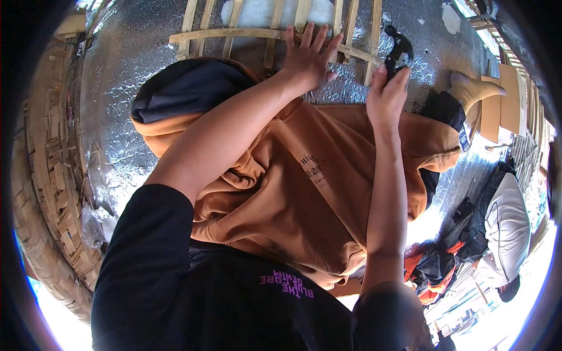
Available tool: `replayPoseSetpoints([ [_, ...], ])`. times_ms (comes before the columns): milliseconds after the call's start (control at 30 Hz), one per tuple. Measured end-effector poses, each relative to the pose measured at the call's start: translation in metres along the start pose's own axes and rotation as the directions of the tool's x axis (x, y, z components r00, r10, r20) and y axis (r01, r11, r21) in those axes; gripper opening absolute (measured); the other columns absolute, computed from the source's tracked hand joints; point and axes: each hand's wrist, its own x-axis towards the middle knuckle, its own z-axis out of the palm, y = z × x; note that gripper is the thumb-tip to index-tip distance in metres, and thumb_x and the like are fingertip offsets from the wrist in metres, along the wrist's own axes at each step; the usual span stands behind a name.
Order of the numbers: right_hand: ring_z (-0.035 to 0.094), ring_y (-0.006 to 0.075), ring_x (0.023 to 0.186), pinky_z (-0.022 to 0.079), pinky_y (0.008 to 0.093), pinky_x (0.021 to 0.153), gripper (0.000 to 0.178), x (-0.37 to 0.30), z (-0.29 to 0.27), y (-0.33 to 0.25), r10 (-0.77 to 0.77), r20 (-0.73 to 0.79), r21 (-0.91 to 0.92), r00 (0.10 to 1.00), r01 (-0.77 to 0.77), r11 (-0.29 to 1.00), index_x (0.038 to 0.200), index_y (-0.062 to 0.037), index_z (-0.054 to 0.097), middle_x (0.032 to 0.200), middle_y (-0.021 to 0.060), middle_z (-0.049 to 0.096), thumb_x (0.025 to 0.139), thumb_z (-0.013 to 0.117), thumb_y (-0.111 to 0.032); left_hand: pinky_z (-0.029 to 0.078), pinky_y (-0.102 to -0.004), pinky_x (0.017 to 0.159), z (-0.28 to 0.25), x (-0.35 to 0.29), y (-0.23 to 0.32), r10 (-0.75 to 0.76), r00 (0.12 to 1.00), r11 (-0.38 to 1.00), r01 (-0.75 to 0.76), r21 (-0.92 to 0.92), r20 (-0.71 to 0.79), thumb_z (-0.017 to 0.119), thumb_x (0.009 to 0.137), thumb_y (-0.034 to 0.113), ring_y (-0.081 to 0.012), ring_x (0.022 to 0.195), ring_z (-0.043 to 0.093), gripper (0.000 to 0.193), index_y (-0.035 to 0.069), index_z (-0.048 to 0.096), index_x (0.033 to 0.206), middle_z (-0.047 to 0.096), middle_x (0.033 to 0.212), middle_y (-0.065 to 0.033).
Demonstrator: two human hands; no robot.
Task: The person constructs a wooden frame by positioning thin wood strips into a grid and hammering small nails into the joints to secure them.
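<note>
My left hand (308, 58) lies with fingers spread over a frame of thin wooden or bamboo slats (246, 33). Its fingertips rest at the long crosspiece, and the thumb points right. A black claw hammer (401, 50) is gripped in my right hand (387, 96), head up, just right of the slats. My fingers hide most of its handle. Several upright slats run from the crosspiece past the upper edge of the view. Across my lap is a brown hooded sweatshirt (281, 175), with its dark-lined hood (184, 88) bunched at the left under my left forearm.
Shiny silver foil sheeting (117, 111) covers the floor. A foot (473, 90) sticks out at the right beside cardboard (510, 99). A pale pillow (508, 222) and dark and red cloth (436, 269) lie lower right. Woven bamboo (55, 158) and a clear plastic bag (92, 228) are at the left.
</note>
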Motion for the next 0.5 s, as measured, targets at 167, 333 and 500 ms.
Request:
replayPoseSetpoints([
  [167,0.066,0.0526,0.081,0.049,0.0574,0.062,0.027,-0.005,0.005,0.01,0.103,0.247,-0.294,0.964,-0.027,0.955,0.118,0.0005,0.043,0.078,0.0303,0.067,0.101,0.054,-0.017,0.011,-0.0774,0.111,-0.003,0.001,-0.003,-0.006,0.999,1.0,0.004,0.027,0.048,0.064,0.089,0.058,-0.041,0.152,0.016,0.093,0.027,0.014,0.162,0.018,0.166,-0.0134],
  [333,0.067,0.0504,0.079,0.048,0.0558,0.058,0.027,0.004,-0.011,0.004,-0.04,0.035,-0.044,0.999,0.042,0.998,0.118,0.001,0.042,0.074,0.027,0.066,0.101,0.055,-0.016,0.01,-0.0768,0.112,-0.001,0.005,-0.001,-0.007,1.0,0.999,0.007,0.032,0.02,0.064,0.09,0.056,-0.0416,0.152,0.015,0.092,0.027,0.015,0.162,0.017,0.167,-0.0134],
  [500,0.067,0.052,0.082,0.055,0.0566,0.066,0.03,-0.01,0.007,0.01,0.186,0.263,-0.382,0.947,-0.075,0.921,0.118,0.0008,0.041,0.081,0.0328,0.067,0.102,0.052,-0.022,0.01,-0.0767,0.112,-0.002,0.005,0.001,-0.046,0.992,0.977,0.021,0.213,0.116,0.062,0.09,0.056,-0.0409,0.153,0.015,0.091,0.027,0.015,0.162,0.018,0.166,-0.0131],
])
